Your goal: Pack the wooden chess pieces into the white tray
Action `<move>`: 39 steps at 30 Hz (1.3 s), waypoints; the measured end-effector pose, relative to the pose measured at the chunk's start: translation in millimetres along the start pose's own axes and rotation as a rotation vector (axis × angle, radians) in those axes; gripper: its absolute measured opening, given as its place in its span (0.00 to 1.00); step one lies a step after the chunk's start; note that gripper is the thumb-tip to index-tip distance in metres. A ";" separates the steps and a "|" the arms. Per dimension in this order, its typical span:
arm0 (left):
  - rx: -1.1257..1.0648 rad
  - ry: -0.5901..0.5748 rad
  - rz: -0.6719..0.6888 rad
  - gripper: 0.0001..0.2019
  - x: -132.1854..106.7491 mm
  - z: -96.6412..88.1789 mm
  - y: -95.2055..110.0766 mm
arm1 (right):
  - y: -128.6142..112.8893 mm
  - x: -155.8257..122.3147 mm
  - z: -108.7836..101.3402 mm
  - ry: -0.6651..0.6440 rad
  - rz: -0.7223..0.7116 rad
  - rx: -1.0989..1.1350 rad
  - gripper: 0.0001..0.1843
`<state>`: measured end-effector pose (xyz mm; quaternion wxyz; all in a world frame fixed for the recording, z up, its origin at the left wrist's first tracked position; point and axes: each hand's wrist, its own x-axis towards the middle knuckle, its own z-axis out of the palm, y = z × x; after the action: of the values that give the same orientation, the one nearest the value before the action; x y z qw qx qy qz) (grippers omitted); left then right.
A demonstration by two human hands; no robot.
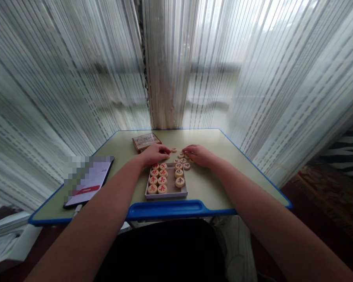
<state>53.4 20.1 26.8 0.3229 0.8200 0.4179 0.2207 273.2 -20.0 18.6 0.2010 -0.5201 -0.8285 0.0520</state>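
A shallow open box (pixel 172 195) holds Chinese chess pieces: red-marked ones (pixel 162 180) stand in two columns at its left, black-marked ones (pixel 179 182) in a column at its right. Between them, part of the box floor shows. Just beyond the box's left back corner is my left hand (pixel 155 154), its thumb and fingers closed round a chess piece that they partly hide. My right hand (pixel 199 154) lies palm down, fingers stretched out, over the right side of a loose cluster of pieces (pixel 182 160). Its palm covers some of them. One lone piece (pixel 174 150) lies between my hands.
A flat box lid with Chinese writing (pixel 146 141) lies behind my left hand. At the table's left edge a tablet (pixel 91 184) rests with a cable plugged in. The pale table (pixel 220 188) has a blue rim and a front groove. Sheer striped curtains (pixel 170 70) hang behind.
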 end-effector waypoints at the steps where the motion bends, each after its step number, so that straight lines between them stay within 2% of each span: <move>1: 0.004 0.003 0.002 0.17 -0.2 0.0 0.2 | -0.4 0.1 -0.2 -0.002 0.004 -0.003 0.16; 9: 0.004 -0.012 0.009 0.17 -1.2 -1.3 2.7 | -4.6 0.1 -2.9 0.004 0.058 -0.038 0.17; 27: -0.015 -0.036 0.004 0.18 5.5 0.7 -8.4 | -4.9 0.0 -3.1 -0.009 0.043 -0.019 0.16; 34: 0.024 -0.020 0.025 0.17 5.0 0.0 -8.0 | -7.3 -0.4 -1.9 0.007 -0.041 0.058 0.15; 39: -0.038 -0.013 0.034 0.18 4.9 -0.1 -9.4 | -10.4 -1.7 -4.0 0.006 -0.032 0.052 0.11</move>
<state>51.0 28.3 20.7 0.3372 0.8222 0.3975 0.2285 266.6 -26.7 24.9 0.2178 -0.5012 -0.8346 0.0689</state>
